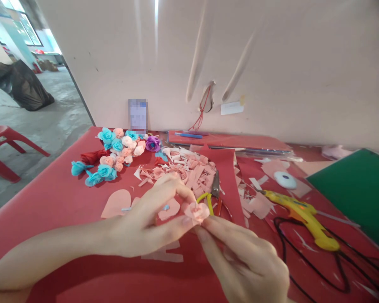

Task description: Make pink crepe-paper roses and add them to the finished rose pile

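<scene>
A small pink paper flower (197,213) is held up between both hands over the red tabletop. My left hand (159,210) pinches its left side between thumb and fingers. From the lower right, my right hand (243,256) grips the flower's base with the fingertips. Just behind the flower lie scissors with yellow handles (210,202), partly hidden by it. Beneath and beside my left hand are cut pink paper pieces (116,203), one curled (169,209). The underside of the flower is covered by my fingers.
Finished paper flowers (123,149) cluster at the back left, beside a heap of pink scraps (192,168). A yellow glue gun (306,219) with a black cord lies right, near a white oval object (285,180) and a green board (356,193). A phone (138,116) leans against the wall.
</scene>
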A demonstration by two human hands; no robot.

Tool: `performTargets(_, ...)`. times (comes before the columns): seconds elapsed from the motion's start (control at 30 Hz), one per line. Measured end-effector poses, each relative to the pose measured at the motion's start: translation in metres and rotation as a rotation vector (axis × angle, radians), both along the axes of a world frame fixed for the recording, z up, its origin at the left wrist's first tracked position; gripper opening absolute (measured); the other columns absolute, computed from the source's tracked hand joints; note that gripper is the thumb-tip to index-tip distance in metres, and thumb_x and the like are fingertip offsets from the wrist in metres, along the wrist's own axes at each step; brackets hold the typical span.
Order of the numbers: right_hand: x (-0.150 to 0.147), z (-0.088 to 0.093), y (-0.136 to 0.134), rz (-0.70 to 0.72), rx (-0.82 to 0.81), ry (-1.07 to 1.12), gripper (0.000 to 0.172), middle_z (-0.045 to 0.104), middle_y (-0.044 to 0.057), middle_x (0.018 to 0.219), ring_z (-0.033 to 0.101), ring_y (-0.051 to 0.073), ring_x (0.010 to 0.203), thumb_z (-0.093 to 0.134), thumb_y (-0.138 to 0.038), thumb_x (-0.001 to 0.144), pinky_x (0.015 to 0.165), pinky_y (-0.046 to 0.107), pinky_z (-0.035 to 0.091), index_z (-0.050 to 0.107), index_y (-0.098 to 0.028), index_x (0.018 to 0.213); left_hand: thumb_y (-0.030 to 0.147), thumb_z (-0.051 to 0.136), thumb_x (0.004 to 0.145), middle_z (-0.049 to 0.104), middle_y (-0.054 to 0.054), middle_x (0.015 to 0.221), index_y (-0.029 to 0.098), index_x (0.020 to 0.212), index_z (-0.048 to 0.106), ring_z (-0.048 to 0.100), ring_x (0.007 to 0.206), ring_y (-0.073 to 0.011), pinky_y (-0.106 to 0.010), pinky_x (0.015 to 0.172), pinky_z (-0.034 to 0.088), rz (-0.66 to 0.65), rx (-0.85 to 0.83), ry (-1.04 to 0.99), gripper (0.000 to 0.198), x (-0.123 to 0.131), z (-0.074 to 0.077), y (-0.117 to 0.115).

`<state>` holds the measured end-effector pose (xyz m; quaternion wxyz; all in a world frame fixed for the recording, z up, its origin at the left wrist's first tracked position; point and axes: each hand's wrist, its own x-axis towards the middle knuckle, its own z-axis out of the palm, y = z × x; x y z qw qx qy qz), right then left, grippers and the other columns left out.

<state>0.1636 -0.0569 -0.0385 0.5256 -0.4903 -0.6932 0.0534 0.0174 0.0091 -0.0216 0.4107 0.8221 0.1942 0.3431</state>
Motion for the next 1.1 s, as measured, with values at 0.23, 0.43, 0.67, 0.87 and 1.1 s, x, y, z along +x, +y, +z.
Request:
performTargets(0.23, 0.0, -0.001, 0.001, 0.014, 0.073, -0.054, 0.027, 0.07, -0.003, 0.068, 0.066, 0.012, 0.056, 0.052, 0.0, 0.073, 0.056, 0.018, 0.057, 0.062, -0.022, 0.086, 0.015, 0.046, 0.083, 0.048, 0.0, 0.079, 0.019, 0.085, 0.043, 0.046, 0.077, -0.0119, -0.026, 0.072, 0.04, -0.015, -0.017, -0.01, 0.005, 0.002, -0.003, -0.002)
performTargets(0.43, 0.0, -0.004, 0.005, 0.039, 0.201, -0.087, 0.026, 0.071, 0.002, 0.069, 0.067, 0.015, 0.058, 0.051, 0.002, 0.072, 0.056, 0.021, 0.057, 0.061, -0.018, 0.084, 0.015, 0.043, 0.085, 0.047, -0.002, 0.082, 0.017, 0.088, 0.042, 0.045, 0.08, -0.0124, -0.025, 0.073, 0.04, -0.045, 0.011, 0.039, 0.004, 0.001, -0.002, -0.002)
performTargets(0.67, 0.0, -0.003, 0.008, 0.004, 0.319, -0.137, 0.016, 0.07, 0.004, 0.065, 0.066, 0.013, 0.057, 0.052, 0.001, 0.076, 0.056, 0.02, 0.056, 0.059, -0.013, 0.079, 0.017, 0.036, 0.087, 0.047, -0.002, 0.08, 0.017, 0.086, 0.041, 0.042, 0.076, -0.0132, -0.027, 0.076, 0.04, -0.052, -0.034, 0.106, 0.005, 0.003, 0.002, -0.002)
performTargets(0.87, 0.0, -0.002, 0.01, 0.026, 0.35, -0.213, 0.012, 0.069, 0.006, 0.063, 0.065, 0.012, 0.057, 0.052, 0.001, 0.077, 0.055, 0.02, 0.055, 0.058, -0.009, 0.08, 0.016, 0.032, 0.086, 0.049, -0.005, 0.08, 0.016, 0.084, 0.04, 0.043, 0.077, -0.0149, -0.029, 0.078, 0.039, -0.047, -0.028, 0.115, 0.008, 0.003, 0.003, -0.004)
performTargets(1.1, 0.003, -0.007, 0.011, 0.041, 0.397, -0.337, 0.007, 0.07, 0.011, 0.065, 0.066, 0.015, 0.06, 0.05, -0.005, 0.082, 0.055, 0.024, 0.054, 0.057, -0.005, 0.084, 0.014, 0.031, 0.083, 0.048, -0.006, 0.08, 0.016, 0.084, 0.039, 0.044, 0.08, -0.0157, -0.029, 0.078, 0.04, -0.02, -0.035, 0.126, 0.009, 0.005, 0.006, -0.005)
